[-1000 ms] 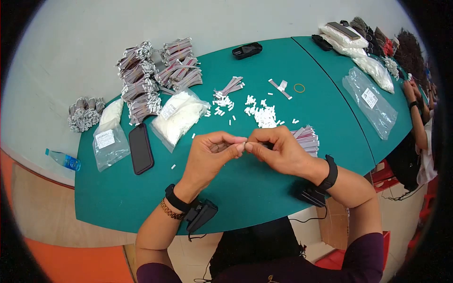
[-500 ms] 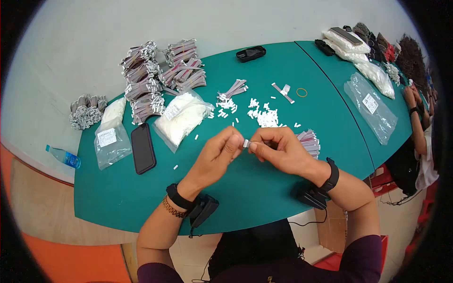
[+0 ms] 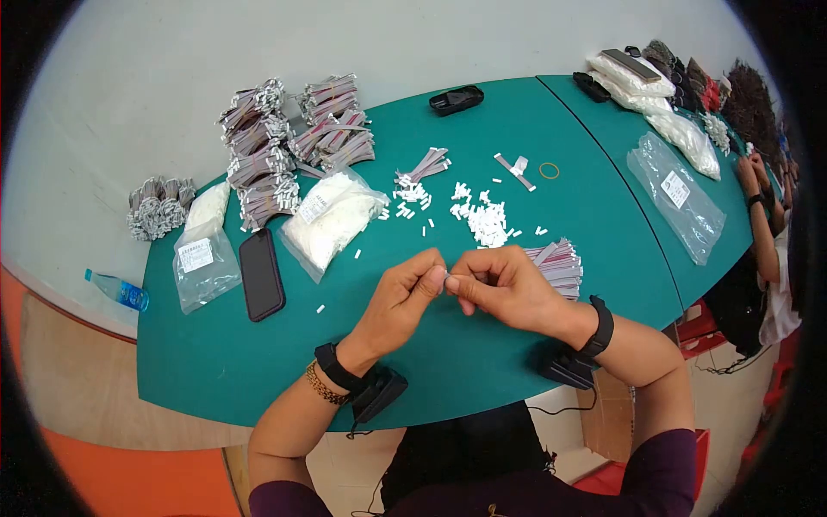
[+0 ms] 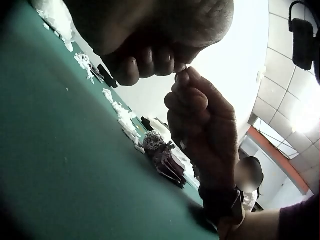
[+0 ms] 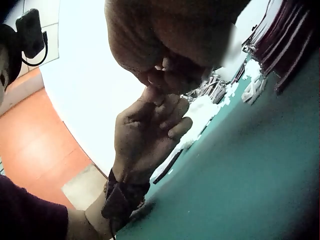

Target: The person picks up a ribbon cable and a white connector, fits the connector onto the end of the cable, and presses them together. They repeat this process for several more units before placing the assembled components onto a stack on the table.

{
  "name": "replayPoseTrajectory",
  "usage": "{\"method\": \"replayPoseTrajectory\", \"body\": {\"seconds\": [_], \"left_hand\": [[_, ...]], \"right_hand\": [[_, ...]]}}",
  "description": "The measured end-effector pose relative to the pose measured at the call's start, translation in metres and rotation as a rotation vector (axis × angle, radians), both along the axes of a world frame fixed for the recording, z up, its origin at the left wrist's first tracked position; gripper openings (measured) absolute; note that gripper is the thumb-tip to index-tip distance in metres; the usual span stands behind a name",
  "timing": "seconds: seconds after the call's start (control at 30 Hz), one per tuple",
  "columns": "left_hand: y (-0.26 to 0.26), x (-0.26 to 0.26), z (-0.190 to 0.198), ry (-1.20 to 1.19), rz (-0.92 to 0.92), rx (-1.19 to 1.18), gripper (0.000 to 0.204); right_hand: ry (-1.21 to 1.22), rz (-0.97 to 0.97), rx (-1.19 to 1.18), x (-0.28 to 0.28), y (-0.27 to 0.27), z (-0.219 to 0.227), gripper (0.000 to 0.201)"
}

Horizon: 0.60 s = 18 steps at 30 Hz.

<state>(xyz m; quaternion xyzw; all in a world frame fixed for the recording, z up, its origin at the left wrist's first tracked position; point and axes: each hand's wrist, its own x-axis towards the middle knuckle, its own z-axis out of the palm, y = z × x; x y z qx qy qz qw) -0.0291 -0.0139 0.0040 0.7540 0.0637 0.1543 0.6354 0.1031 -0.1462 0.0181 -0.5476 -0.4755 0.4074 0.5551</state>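
In the head view both hands meet fingertip to fingertip over the front of the green table [image 3: 413, 379]. A small white plastic piece [image 3: 447, 277] lies between them, mostly hidden by the fingertips. My left hand [image 3: 403, 302] pinches at it with thumb and forefinger, and my right hand [image 3: 510, 289] pinches it from the other side. Just beyond them is a heap of similar white pieces [image 3: 489, 226]. A bundle of grey flat ribbon cables [image 3: 558, 269] with white ends lies beside the right hand.
Stacked cable bundles [image 3: 261, 155] stand at the back left. Nearer are a bag of white pieces [image 3: 332, 220], a phone [image 3: 262, 276] and a water bottle [image 3: 117, 289]. Loose cables [image 3: 422, 165], a rubber band [image 3: 549, 171] and a clear bag [image 3: 676, 198] lie farther back.
Half a second ago the fingertips were slightly apart, with the white piece showing at my right hand. Now the left fingertips have closed in on it, and both hands sit slightly nearer the body.
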Motion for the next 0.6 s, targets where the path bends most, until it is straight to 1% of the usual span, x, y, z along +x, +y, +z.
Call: {"method": "replayPoseTrajectory", "body": {"seconds": [0.13,0.27,0.43,0.53,0.6], "left_hand": [[-0.003,0.0,-0.001,-0.039,-0.007,0.046,0.029],[-0.006,0.0,0.001,-0.05,0.022,0.124,0.03],[-0.005,0.0,-0.001,-0.028,0.011,0.106,0.03],[0.001,0.002,0.001,-0.04,-0.063,-0.252,0.031],[0.002,0.002,-0.001,-0.041,-0.085,-0.359,0.03]], "right_hand": [[-0.033,-0.02,0.037,-0.001,-0.001,-0.008,0.023],[-0.075,-0.061,0.003,-0.005,-0.003,-0.005,0.022],[-0.104,-0.072,0.008,-0.005,-0.003,-0.007,0.021],[-0.04,-0.08,0.037,-0.004,0.003,0.0,0.025],[0.007,-0.025,0.004,0.0,0.004,0.001,0.025]]}}
